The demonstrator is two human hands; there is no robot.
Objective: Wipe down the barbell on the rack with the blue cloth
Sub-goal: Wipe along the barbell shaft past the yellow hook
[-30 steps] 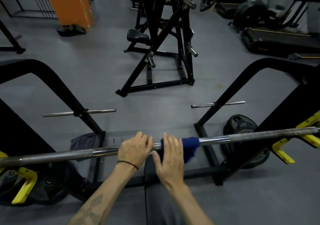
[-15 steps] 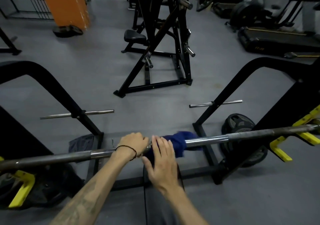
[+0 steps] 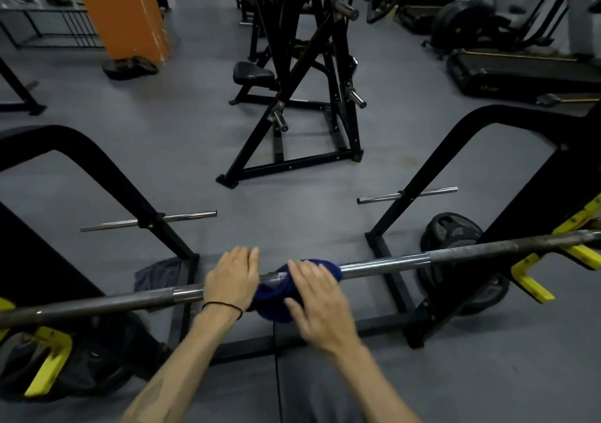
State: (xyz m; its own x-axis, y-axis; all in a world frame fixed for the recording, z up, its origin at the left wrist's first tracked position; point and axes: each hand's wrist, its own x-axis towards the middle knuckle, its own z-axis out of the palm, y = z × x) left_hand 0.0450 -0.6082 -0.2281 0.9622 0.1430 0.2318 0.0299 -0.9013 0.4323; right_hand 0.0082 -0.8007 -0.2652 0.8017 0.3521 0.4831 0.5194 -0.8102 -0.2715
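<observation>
Blue cloth [image 3: 276, 302] draped over the barbell [image 3: 387, 265] mid-span on the rack's yellow hooks [image 3: 533, 279], right hand [image 3: 320, 305] pressing it flat-fingered, left hand [image 3: 232, 279] grip wrapped over the bar beside it.

A commercial gym: a steel barbell [image 3: 455, 255] rests on a black rack with yellow hooks [image 3: 533, 284], weight plates [image 3: 455, 234] lean at its base, a plate-loaded machine with a padded seat [image 3: 253, 73] stands on grey rubber flooring [image 3: 146, 123], and treadmills [image 3: 520, 71] line the far right beside an orange pillar [image 3: 120, 13].
</observation>
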